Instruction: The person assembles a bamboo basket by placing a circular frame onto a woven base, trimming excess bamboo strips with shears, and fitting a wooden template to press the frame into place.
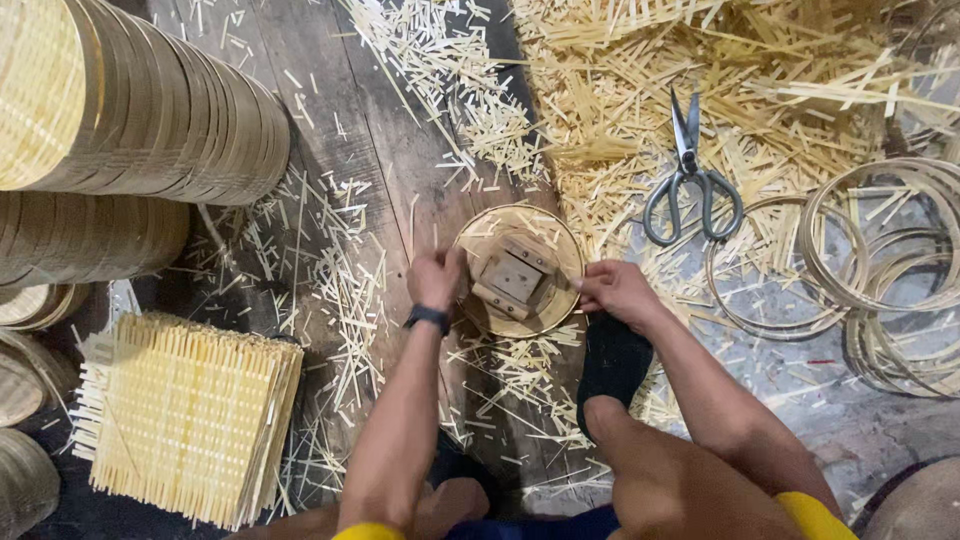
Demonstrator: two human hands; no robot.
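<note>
- There is one view only, from a camera worn on the person's head; no second view shares any of the scene.
- It looks almost straight down at the floor (420,160), with the person's forearms and knee entering from the bottom edge.
- It sits close: the left hand (435,280) and the right hand (615,290) lie near the middle of the frame.
- The view reaches the stacked baskets (150,110) at the top left corner and the loose hoops (890,270) at the right edge.
</note>
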